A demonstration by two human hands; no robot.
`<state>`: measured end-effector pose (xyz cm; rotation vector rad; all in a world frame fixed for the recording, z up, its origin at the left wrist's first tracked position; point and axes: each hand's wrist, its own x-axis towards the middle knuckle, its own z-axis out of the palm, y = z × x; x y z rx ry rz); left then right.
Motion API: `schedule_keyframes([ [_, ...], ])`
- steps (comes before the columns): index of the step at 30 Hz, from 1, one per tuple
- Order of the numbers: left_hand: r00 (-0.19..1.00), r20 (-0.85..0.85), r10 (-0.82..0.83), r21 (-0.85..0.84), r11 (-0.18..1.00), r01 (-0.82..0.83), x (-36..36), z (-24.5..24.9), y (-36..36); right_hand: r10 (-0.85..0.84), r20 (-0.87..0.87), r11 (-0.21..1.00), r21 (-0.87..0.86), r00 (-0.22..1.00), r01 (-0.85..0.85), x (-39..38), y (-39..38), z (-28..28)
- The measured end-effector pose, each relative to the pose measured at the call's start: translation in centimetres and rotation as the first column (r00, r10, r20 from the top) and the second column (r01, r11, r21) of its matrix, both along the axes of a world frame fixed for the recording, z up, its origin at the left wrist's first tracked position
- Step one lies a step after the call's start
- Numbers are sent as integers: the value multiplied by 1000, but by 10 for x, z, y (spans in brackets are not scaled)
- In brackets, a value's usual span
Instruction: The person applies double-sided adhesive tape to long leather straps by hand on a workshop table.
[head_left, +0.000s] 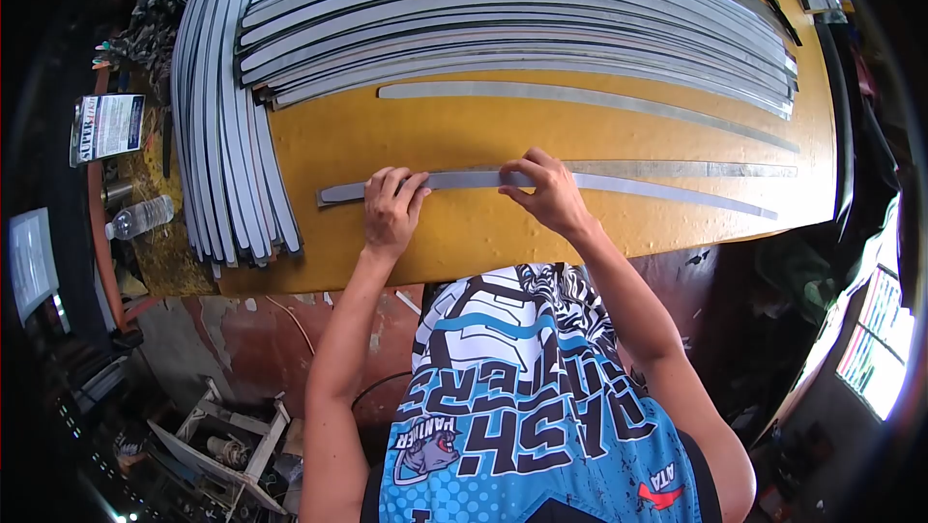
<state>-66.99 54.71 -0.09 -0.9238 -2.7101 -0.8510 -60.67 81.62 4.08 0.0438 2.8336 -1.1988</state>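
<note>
Grey strip [667,192] lies near the front edge of a yellow surface [329,141], partly over a duller strip [696,169]. A broad pile of strips [512,20] spans the surface toward its far edge; a bundle of strips [227,127] runs to the front-left corner. One pale strip [570,95] rests alone before the pile. The left hand [391,204], thumb and fingers nearly together, grips the grey strip near its left end; the right hand [547,192] pinches it farther along. A plastic bottle [143,217] lies by the left edge.
</note>
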Motion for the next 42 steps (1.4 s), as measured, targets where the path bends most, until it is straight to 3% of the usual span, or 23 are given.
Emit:
schedule_keyframes([
  [13,997,76,10,17,1000,-12,-3,4,0,31,-64,992,123,997,-23,-3,7,-14],
  [32,984,175,46,-15,999,-44,-5,16,4,43,-99,988,150,994,-28,0,7,-20],
  [39,984,174,46,-31,999,-42,-6,19,6,38,-95,990,142,995,-25,0,7,-21],
  [42,994,99,54,-81,996,-46,-3,23,12,38,-116,989,147,993,-21,-1,7,-23],
])
